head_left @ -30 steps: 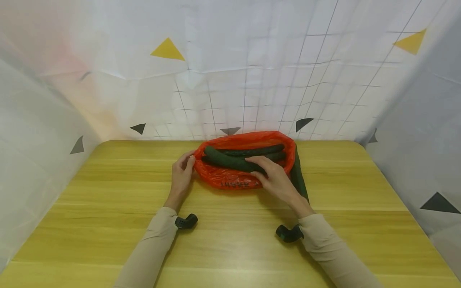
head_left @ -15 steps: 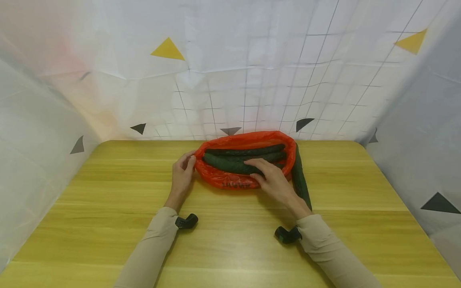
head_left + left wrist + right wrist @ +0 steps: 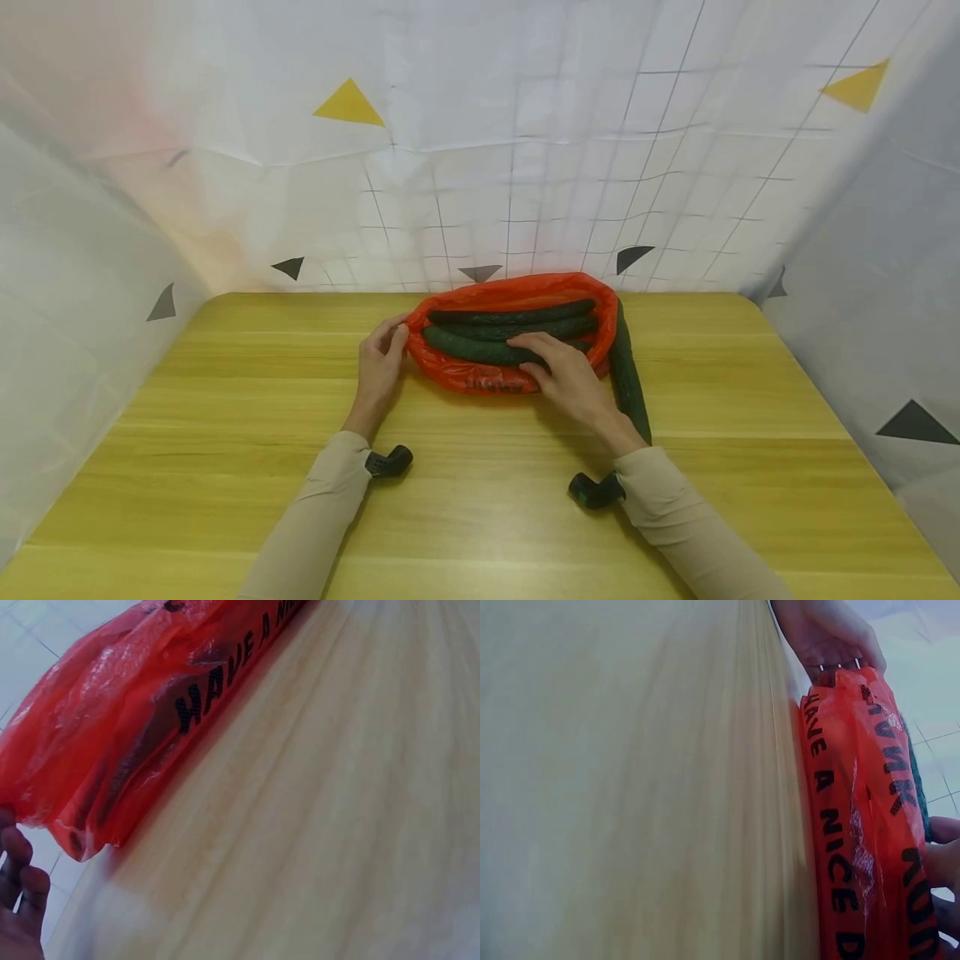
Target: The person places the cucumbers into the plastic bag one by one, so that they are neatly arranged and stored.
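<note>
A red plastic bag (image 3: 457, 379) lies with its mouth held wide, three dark green cucumbers side by side in it. At its left end my left hand (image 3: 377, 358) pinches the rim between thumb and fingers. My right hand (image 3: 573, 379) reaches over the near rim and grips the right part of the front cucumber (image 3: 468, 346), hiding that end. Behind that one lie the middle cucumber (image 3: 558, 327) and the back cucumber (image 3: 510, 315). In the right wrist view the bag's printed side (image 3: 840, 802) stands close to the right hand's fingers (image 3: 941, 859).
Another cucumber (image 3: 630, 383) lies on the wooden table (image 3: 480, 500) along the bag's right side, partly behind the right wrist. A white sheet (image 3: 465, 192) with grid lines and triangles hangs right behind the table's far edge. Each wrist carries a black camera (image 3: 388, 461).
The front cucumber's left end has come down and nearer, lying flatter in the bag, with the right hand still on it. The cucumber outside shifted slightly nearer. The left hand stayed put.
</note>
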{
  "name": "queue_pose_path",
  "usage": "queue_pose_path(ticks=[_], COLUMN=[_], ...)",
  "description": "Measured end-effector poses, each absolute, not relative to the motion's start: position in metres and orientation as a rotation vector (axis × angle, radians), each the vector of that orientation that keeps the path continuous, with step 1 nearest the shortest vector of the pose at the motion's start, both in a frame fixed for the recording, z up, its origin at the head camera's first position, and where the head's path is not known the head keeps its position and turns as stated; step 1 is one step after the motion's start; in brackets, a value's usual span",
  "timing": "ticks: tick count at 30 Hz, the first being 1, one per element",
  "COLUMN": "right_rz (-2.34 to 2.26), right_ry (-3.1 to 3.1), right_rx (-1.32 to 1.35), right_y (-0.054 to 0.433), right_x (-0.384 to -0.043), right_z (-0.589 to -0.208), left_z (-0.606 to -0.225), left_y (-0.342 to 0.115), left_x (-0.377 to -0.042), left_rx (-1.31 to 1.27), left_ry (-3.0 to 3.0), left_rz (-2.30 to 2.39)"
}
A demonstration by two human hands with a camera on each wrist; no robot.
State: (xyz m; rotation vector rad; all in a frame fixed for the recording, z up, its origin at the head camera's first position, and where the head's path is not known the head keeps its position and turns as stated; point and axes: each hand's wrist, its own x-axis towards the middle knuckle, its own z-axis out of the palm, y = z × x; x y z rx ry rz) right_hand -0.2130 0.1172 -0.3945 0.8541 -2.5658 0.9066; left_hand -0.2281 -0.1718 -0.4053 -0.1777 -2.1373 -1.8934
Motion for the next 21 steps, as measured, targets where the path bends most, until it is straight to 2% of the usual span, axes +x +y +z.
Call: queue_pose_path(ticks=[21], right_rz=[0.814], right_ry=[-2.680], right_rx=[0.878], right_y=[0.1136], right_x=[-0.2145], right_z=[-0.4021], left_z=[-0.4040], left_y=[-0.1706], left_x=[-0.2269], left_rx=[-0.213], left_ry=[-2.153], left_rz=[-1.882])
